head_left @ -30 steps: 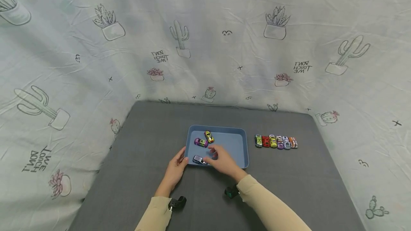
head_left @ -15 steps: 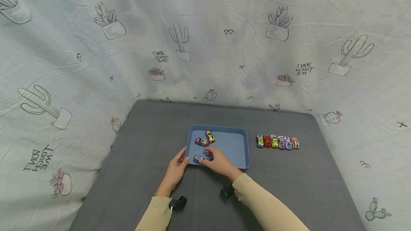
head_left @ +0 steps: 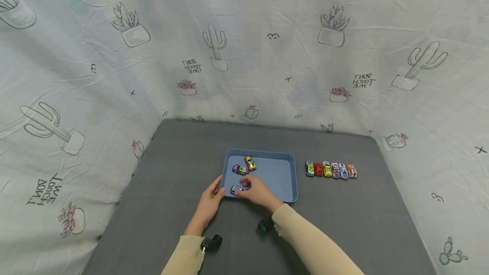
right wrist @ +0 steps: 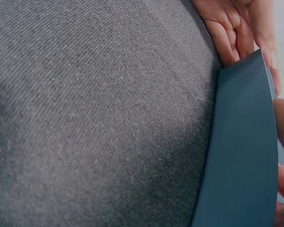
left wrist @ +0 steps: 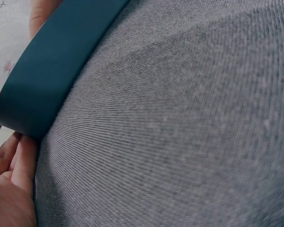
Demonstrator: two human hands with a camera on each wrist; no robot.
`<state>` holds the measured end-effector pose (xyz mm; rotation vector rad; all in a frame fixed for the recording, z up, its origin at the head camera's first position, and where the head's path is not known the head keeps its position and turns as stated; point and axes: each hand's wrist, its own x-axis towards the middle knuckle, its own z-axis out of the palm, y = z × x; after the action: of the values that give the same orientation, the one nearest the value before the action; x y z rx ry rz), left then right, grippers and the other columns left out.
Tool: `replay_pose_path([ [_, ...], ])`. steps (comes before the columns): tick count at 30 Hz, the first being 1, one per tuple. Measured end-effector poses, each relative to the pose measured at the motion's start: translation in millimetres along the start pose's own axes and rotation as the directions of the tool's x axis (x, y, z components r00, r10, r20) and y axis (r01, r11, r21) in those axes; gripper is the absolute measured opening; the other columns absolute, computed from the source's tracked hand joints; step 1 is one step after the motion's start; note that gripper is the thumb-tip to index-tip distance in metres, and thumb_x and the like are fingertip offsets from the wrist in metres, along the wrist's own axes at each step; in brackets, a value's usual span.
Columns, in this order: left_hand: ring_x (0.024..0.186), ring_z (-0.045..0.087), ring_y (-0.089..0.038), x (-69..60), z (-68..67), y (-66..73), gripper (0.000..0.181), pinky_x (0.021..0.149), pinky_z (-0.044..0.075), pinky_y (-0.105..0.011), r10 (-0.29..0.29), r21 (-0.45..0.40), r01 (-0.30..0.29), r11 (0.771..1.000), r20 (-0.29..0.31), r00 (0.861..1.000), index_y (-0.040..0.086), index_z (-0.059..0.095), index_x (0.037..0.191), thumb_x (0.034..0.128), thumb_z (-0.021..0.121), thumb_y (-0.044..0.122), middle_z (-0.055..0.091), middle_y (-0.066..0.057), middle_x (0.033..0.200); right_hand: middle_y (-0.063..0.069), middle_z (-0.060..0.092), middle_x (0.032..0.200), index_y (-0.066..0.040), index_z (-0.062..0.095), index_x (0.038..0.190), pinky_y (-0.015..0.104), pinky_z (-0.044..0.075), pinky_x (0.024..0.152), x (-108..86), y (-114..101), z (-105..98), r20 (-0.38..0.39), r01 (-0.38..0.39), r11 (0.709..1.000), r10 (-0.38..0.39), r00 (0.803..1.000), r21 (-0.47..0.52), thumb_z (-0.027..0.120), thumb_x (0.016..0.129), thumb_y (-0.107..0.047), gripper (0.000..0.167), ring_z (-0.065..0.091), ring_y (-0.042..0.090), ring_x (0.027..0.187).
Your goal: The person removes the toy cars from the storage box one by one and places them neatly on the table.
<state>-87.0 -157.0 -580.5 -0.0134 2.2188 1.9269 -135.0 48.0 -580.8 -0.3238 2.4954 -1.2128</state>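
In the head view, my left hand grips the front left corner of a blue tray. Its thumb lies over the rim and its fingers run along the outside, as the left wrist view also shows at the tray wall. My right hand reaches over the front wall and pinches a dark toy car with a silver-white roof. That hand covers part of the car. Behind it in the tray lie a purple-and-green toy car and a yellow toy car.
Right of the tray, several toy cars stand side by side in a row, among them a red one and a yellow one. A grey cloth covers the table. Behind hangs a pale curtain with cactus prints.
My right hand has shifted left inside the tray, and its thumb and fingers have come round the dark car. The left hand stays at the tray corner.
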Motion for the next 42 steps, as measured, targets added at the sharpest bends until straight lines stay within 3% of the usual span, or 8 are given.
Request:
replay_pose_path([
  [2, 0.137, 0.033, -0.036, 1.4, -0.2, -2.3, 0.053, 0.109, 0.033, -0.049, 0.003, -0.004, -0.003, 1.0, -0.002, 1.0, 0.008, 0.032, 0.151, 0.1018, 0.051, 0.012, 0.035, -0.02, 0.151, 0.003, 0.062, 0.104, -0.007, 0.063, 0.119, 0.039, 0.05, 0.084, 0.8, -0.4, 0.8, -0.007, 0.002, 1.0, -0.002, 1.0, 0.0, 0.077, 0.083, -0.036, 0.048, 0.057, 0.018, 0.094],
  [9, 0.138, 0.032, -0.034, 12.2, 1.4, -32.0, 0.054, 0.109, 0.032, -0.049, 0.006, -0.013, -0.006, 1.0, -0.026, 1.0, 0.017, 0.034, 0.151, 0.1013, 0.053, 0.02, 0.034, -0.014, 0.152, -0.001, 0.06, 0.096, -0.009, 0.066, 0.112, 0.034, 0.049, 0.077, 2.7, 1.2, 3.6, -0.015, 0.014, 0.999, -0.015, 1.0, -0.039, 0.078, 0.083, -0.031, 0.039, 0.055, 0.014, 0.086],
  [12, 0.138, 0.034, -0.032, 12.7, 1.9, -36.7, 0.054, 0.109, 0.033, -0.047, 0.011, -0.016, -0.012, 1.0, -0.038, 0.999, 0.021, 0.037, 0.15, 0.1001, 0.055, 0.025, 0.036, -0.011, 0.152, -0.002, 0.061, 0.093, -0.009, 0.069, 0.108, 0.032, 0.05, 0.073, 2.5, 2.4, 5.0, -0.013, 0.037, 0.998, -0.038, 0.999, -0.049, 0.078, 0.083, -0.028, 0.033, 0.055, 0.013, 0.083],
  [21, 0.137, 0.036, -0.031, 13.0, 1.8, -39.6, 0.053, 0.108, 0.035, -0.047, 0.028, 0.008, -0.028, 1.0, -0.053, 0.998, 0.021, 0.038, 0.15, 0.1004, 0.055, 0.025, 0.037, -0.009, 0.152, -0.003, 0.064, 0.092, -0.011, 0.073, 0.101, 0.031, 0.051, 0.071, -0.5, 3.5, 5.6, -0.029, 0.073, 0.995, -0.075, 0.997, -0.07, 0.073, 0.087, -0.027, 0.021, 0.056, 0.011, 0.08],
  [32, 0.136, 0.037, -0.032, 12.4, 3.3, -37.7, 0.053, 0.108, 0.035, -0.048, 0.026, -0.02, -0.027, 0.999, -0.062, 0.998, 0.02, 0.04, 0.149, 0.0994, 0.057, 0.025, 0.039, -0.011, 0.15, -0.007, 0.061, 0.083, -0.014, 0.073, 0.095, 0.029, 0.047, 0.065, -2.1, 5.1, 1.8, -0.097, 0.039, 0.994, -0.049, 0.994, -0.103, 0.07, 0.089, -0.028, 0.016, 0.054, 0.011, 0.074],
  [37, 0.136, 0.037, -0.031, 12.8, 3.8, -38.3, 0.053, 0.107, 0.036, -0.047, 0.027, -0.025, -0.028, 0.999, -0.063, 0.998, 0.02, 0.039, 0.15, 0.0997, 0.056, 0.023, 0.04, -0.012, 0.15, -0.004, 0.062, 0.087, -0.01, 0.073, 0.1, 0.031, 0.049, 0.068, -3.9, 8.7, -7.2, -0.142, 0.005, 0.998, -0.014, 0.99, -0.066, 0.071, 0.088, -0.029, 0.023, 0.054, 0.012, 0.077],
  [42, 0.136, 0.037, -0.03, 12.3, 3.8, -38.3, 0.053, 0.108, 0.035, -0.047, 0.022, -0.013, -0.023, 1.0, -0.061, 0.998, 0.021, 0.039, 0.15, 0.0997, 0.056, 0.025, 0.04, -0.01, 0.15, -0.002, 0.062, 0.084, -0.01, 0.073, 0.1, 0.029, 0.048, 0.06, -8.6, 11.5, -26.6, -0.189, 0.005, 1.0, -0.007, 0.982, -0.008, 0.071, 0.088, -0.026, 0.02, 0.054, 0.012, 0.071],
])
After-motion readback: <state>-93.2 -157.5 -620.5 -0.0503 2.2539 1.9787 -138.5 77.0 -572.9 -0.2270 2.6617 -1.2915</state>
